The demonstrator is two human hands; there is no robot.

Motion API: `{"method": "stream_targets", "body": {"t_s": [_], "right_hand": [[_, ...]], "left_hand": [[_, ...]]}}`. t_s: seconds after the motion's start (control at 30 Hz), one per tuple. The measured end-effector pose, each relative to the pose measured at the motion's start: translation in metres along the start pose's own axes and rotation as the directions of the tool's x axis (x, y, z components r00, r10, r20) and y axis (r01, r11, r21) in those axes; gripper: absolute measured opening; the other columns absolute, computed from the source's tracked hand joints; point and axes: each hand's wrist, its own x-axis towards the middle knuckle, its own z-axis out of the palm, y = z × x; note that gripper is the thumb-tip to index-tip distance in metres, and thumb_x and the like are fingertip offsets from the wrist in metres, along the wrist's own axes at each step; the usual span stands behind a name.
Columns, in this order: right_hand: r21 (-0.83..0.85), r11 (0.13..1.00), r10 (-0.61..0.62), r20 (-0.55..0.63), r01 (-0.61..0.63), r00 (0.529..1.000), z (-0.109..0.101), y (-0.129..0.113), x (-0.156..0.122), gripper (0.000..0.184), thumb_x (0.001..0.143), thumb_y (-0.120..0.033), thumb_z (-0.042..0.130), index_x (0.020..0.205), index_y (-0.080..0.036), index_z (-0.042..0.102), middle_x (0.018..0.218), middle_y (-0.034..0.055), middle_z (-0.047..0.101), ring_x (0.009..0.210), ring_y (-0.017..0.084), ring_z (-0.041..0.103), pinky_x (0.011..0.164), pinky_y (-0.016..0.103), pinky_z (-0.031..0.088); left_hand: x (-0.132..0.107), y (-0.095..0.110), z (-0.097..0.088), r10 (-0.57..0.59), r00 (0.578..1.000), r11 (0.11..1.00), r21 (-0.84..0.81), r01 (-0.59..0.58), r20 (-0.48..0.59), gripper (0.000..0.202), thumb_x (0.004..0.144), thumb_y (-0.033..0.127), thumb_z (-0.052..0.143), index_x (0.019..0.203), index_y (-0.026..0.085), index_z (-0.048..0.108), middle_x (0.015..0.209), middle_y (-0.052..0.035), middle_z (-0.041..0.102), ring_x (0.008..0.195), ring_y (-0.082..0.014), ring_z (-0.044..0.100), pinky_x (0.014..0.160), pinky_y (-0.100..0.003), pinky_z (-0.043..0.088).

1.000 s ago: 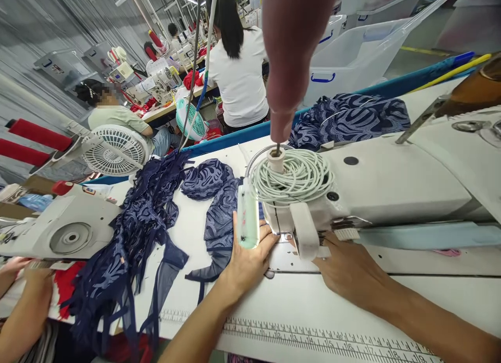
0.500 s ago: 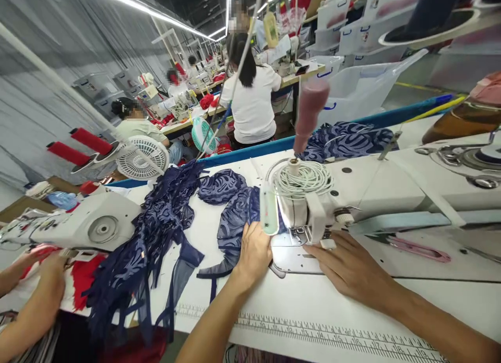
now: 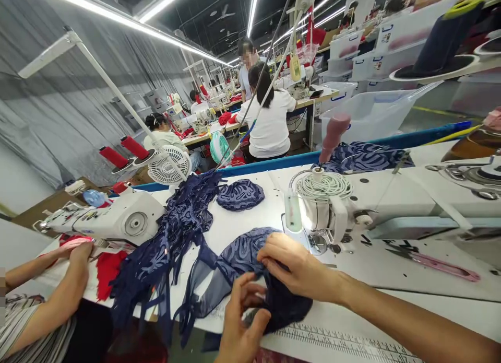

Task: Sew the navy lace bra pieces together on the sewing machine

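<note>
Bearing a sewing machine [image 3: 391, 201] on the ruler-marked white sewing table [image 3: 276, 201]. Also carrying a tangled navy fabric heap [image 3: 186, 211], a rounded patterned piece [image 3: 240, 195] and, nearer the edge, a navy garment piece [image 3: 246, 248].

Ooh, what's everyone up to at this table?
Someone is handling a navy lace piece beside a white sewing machine. Their right hand is on the piece; their left hand is at its near side, thumb and fingers apart. A navy garment pile and another lace piece lie nearby, with pink-handled snips to the right. At the left, a co-worker's hands are at another machine, by red cloth.
</note>
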Motion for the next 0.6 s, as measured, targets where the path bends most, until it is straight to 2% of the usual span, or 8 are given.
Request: {"method": "stream_targets", "body": {"t_s": [0.1,0.17,0.23,0.3,0.37,0.43,0.53,0.6], "right_hand": [[-0.011,0.998,0.057,-0.075,-0.058,0.996,-0.001,-0.01,-0.009,0.017,0.101,-0.015,0.042,0.098,-0.019,0.058,0.086,0.0033,0.062,0.079,0.015,0.053,0.072,0.03,0.043],[-0.024,0.998,0.048,-0.077,-0.05,0.996,-0.003,-0.013,-0.016,0.021,0.1,-0.012,0.04,0.103,-0.019,0.059,0.089,0.0041,0.062,0.08,0.016,0.053,0.072,0.03,0.043],[-0.029,0.999,0.012,-0.033,-0.013,0.999,-0.005,-0.011,-0.022,0.031,0.096,-0.005,0.04,0.114,-0.018,0.06,0.099,0.0067,0.066,0.088,0.018,0.055,0.077,0.033,0.045],[-0.01,1.0,-0.02,0.049,0.02,0.999,-0.008,-0.004,-0.025,0.046,0.088,0.001,0.041,0.126,-0.018,0.058,0.113,0.0092,0.067,0.101,0.019,0.057,0.087,0.036,0.046],[0.024,0.999,-0.049,0.151,0.046,0.987,-0.006,0.004,-0.025,0.058,0.082,0.003,0.043,0.135,-0.018,0.056,0.124,0.0103,0.067,0.114,0.021,0.056,0.098,0.038,0.044],[0.046,0.995,-0.099,0.253,0.09,0.962,0.002,0.007,-0.021,0.064,0.08,0.001,0.046,0.14,-0.018,0.053,0.134,0.0106,0.064,0.128,0.023,0.051,0.109,0.042,0.038],[0.041,0.979,-0.2,0.408,0.201,0.891,0.025,0.0,-0.009,0.059,0.081,-0.012,0.057,0.14,-0.017,0.054,0.136,0.0135,0.063,0.136,0.028,0.046,0.118,0.05,0.026],[-0.011,0.96,-0.234,0.519,0.28,0.822,0.041,-0.006,0.001,0.043,0.079,-0.02,0.066,0.121,-0.015,0.065,0.117,0.0136,0.07,0.121,0.029,0.056,0.12,0.055,0.022]], "left_hand": [[0.012,0.016,-0.041,0.021,1.0,0.973,0.231,-0.02,0.0,0.021,0.099,0.039,0.059,0.097,0.021,0.071,0.082,-0.0035,0.07,0.075,-0.0168,0.068,0.074,-0.025,0.056],[0.028,0.033,-0.055,0.09,0.987,0.939,0.342,-0.04,-0.131,0.017,0.099,0.035,0.058,0.103,0.023,0.07,0.09,-0.0036,0.072,0.082,-0.0177,0.069,0.079,-0.026,0.056],[0.039,0.046,-0.051,0.098,0.983,0.929,0.368,-0.036,-0.153,0.021,0.101,0.036,0.054,0.11,0.024,0.068,0.096,-0.0046,0.072,0.09,-0.0188,0.069,0.083,-0.028,0.055],[0.042,0.049,-0.033,0.029,0.984,0.946,0.323,0.03,-0.176,0.025,0.103,0.04,0.05,0.107,0.022,0.067,0.092,-0.0044,0.07,0.086,-0.0181,0.068,0.079,-0.027,0.055],[0.039,0.041,-0.015,-0.073,0.963,0.963,0.232,0.136,-0.261,0.032,0.103,0.048,0.047,0.103,0.021,0.065,0.086,-0.0034,0.067,0.081,-0.0171,0.066,0.075,-0.026,0.054],[0.031,0.029,-0.006,-0.164,0.915,0.963,0.139,0.229,-0.369,0.04,0.1,0.058,0.047,0.103,0.021,0.063,0.086,-0.0031,0.065,0.082,-0.0173,0.065,0.075,-0.027,0.054],[0.019,0.012,-0.007,-0.271,0.829,0.945,0.03,0.327,-0.49,0.05,0.094,0.069,0.05,0.104,0.021,0.062,0.086,-0.0025,0.063,0.081,-0.0182,0.064,0.077,-0.029,0.055],[0.013,0.007,-0.012,-0.3,0.814,0.937,0.004,0.349,-0.497,0.052,0.094,0.07,0.05,0.104,0.021,0.063,0.085,-0.003,0.064,0.08,-0.0192,0.065,0.077,-0.031,0.056]]}}
